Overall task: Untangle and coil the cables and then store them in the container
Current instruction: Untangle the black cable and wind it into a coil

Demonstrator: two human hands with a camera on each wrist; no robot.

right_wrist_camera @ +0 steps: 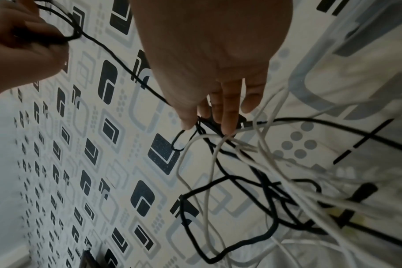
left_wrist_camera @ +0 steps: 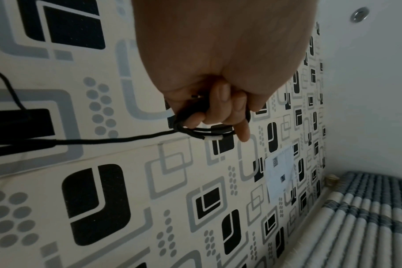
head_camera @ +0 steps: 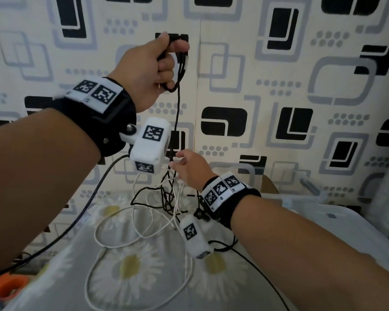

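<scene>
Early in the job, by the look of it. Left hand (head_camera: 153, 70), raised toward 12 o'clock in the head view, fingers curled tight round a few small loops of the black cable (head_camera: 177, 108); loops and a pale connector tip visible under the fingers (left_wrist_camera: 225, 107) in the left wrist view. One black strand dropping straight from that fist toward 6 o'clock, down into the tangle (head_camera: 166, 198).

Right hand (head_camera: 190, 169), lower and near centre, fingers fairly straight and slightly spread, tips reaching among the strands at the top of the knot; fingertips (right_wrist_camera: 227, 123) touching black and white lines in the right wrist view, no clear pinch to be seen. Probably picking a crossing loose, though hard to say which strand.

White cables (head_camera: 112, 234) sprawled in wide loose loops over the daisy-print cloth (head_camera: 139, 265), from centre out toward 7 o'clock, threaded through the black ones in the middle. None of them coiled.

Clear plastic container (head_camera: 337, 223) at 3 o'clock, just beside the right forearm; contents not readable from here, no coil seen in it.

So: one black cable partly wound, not yet free. Left to do: freeing that cable, finishing its coil, separating and coiling the white ones, then stowing everything.
</scene>
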